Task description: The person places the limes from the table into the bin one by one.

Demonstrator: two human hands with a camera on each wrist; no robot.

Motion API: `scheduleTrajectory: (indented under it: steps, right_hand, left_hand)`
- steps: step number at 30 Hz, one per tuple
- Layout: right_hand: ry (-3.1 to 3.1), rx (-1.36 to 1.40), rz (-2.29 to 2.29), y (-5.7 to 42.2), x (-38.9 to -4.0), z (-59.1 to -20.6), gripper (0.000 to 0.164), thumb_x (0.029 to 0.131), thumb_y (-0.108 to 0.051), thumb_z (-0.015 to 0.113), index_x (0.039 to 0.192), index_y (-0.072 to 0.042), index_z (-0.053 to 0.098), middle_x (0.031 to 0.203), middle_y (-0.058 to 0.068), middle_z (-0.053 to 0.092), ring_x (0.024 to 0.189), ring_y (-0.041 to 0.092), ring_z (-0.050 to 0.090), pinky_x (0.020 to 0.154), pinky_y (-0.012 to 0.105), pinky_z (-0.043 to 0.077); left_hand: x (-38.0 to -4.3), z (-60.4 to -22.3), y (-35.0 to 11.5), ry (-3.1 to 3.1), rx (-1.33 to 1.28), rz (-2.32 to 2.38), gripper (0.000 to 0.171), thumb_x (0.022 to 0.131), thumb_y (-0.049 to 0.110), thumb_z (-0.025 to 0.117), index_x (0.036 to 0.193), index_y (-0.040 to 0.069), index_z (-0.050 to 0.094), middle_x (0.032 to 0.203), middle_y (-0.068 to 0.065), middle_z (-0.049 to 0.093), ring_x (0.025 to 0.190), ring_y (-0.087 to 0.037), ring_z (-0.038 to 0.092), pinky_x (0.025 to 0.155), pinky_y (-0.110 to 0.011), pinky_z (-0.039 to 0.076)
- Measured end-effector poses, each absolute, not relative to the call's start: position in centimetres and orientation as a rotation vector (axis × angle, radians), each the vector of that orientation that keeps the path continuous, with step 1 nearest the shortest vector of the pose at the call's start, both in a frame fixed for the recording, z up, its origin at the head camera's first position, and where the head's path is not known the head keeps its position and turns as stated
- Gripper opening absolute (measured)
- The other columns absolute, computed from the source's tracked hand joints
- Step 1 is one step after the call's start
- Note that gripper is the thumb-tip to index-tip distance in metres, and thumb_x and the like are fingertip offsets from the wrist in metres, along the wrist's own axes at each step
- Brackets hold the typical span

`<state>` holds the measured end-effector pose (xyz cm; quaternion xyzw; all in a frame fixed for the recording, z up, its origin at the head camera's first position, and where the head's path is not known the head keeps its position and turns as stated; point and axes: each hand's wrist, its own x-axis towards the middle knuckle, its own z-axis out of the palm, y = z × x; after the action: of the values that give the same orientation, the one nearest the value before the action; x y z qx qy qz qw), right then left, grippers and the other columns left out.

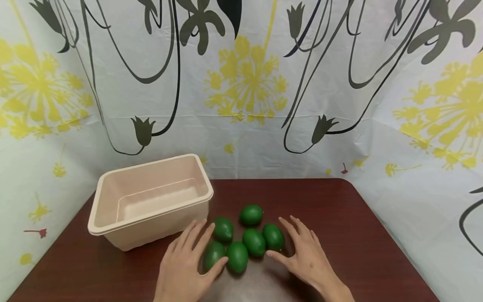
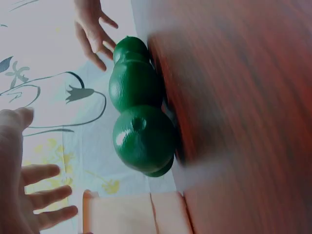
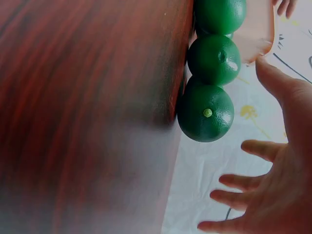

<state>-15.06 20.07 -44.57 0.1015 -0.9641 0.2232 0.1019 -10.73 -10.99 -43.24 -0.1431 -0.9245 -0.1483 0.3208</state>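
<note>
Several glossy dark-green oval fruits, lime-like, lie clustered on the table in the head view. My left hand (image 1: pixel 186 264) is spread at the cluster's left side, its thumb in front of the near-left fruit (image 1: pixel 214 254); contact cannot be told. Beside that one lies the front fruit (image 1: pixel 237 257). My right hand (image 1: pixel 303 253) is to the right of the cluster, fingers apart, nearest the rightmost fruit (image 1: pixel 273 237). The right wrist view shows a gap between the right hand (image 3: pixel 273 190) and a fruit with a pale stem end (image 3: pixel 205 114). Neither hand holds anything.
A beige rectangular tub (image 1: pixel 151 222) stands at the table's back left, with nothing visible inside. The dark reddish-brown table (image 1: pixel 324 201) ends against a white cloth (image 1: pixel 234 155) printed with yellow and grey flowers.
</note>
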Motion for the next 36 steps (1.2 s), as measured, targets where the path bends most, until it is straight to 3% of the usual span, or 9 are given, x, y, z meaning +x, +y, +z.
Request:
scheduleTrajectory:
  steps: [3,6,13,18,36]
  right_hand:
    - [-2.862,0.317,0.735,20.0,-15.1,-44.7,0.088,0.081,-0.068,0.078,0.154,-0.029,0.049,0.156,0.013,0.051,0.138,0.042,0.056,0.106,0.07,0.043]
    - [-2.884,0.329,0.81,20.0,-15.1,-44.7,0.085,0.082,-0.061,0.082,0.153,-0.026,0.051,0.153,0.009,0.052,0.135,0.039,0.058,0.103,0.065,0.049]
    - [-2.925,0.356,0.907,20.1,-15.4,-44.7,0.081,0.083,-0.047,0.086,0.152,-0.023,0.052,0.151,0.005,0.052,0.137,0.032,0.056,0.103,0.057,0.052]
    - [-2.941,0.357,0.926,20.1,-15.5,-44.7,0.081,0.081,-0.041,0.089,0.151,-0.022,0.052,0.148,0.004,0.053,0.136,0.03,0.056,0.102,0.055,0.053]
    - [-2.971,0.35,0.989,19.8,-15.9,-44.7,0.08,0.082,-0.029,0.09,0.152,-0.023,0.051,0.143,0.004,0.055,0.132,0.025,0.058,0.102,0.049,0.053]
  left_hand:
    - [-10.9,-43.1,-11.4,-2.277,-0.422,-0.441,0.066,0.092,0.065,0.066,0.145,0.025,0.063,0.141,-0.002,0.066,0.127,-0.024,0.065,0.084,-0.044,0.058]
    - [-11.1,-42.7,-11.9,-2.19,-0.432,-0.484,0.058,0.099,0.062,0.057,0.139,0.021,0.067,0.134,-0.002,0.068,0.118,-0.022,0.067,0.078,-0.043,0.057]
    - [-11.5,-41.8,-13.1,-2.033,-0.406,-0.557,0.05,0.102,0.053,0.054,0.124,0.013,0.075,0.12,-0.007,0.073,0.108,-0.028,0.068,0.086,-0.041,0.047]
    - [-11.7,-41.5,-14.2,-1.983,-0.377,-0.553,0.05,0.103,0.051,0.055,0.117,0.008,0.077,0.116,-0.011,0.073,0.103,-0.03,0.067,0.082,-0.036,0.041]
    - [-12.2,-40.5,-18.5,-1.911,-0.201,-0.478,0.054,0.1,0.055,0.054,0.115,0.008,0.078,0.115,-0.015,0.071,0.1,-0.039,0.061,0.078,-0.046,0.031]
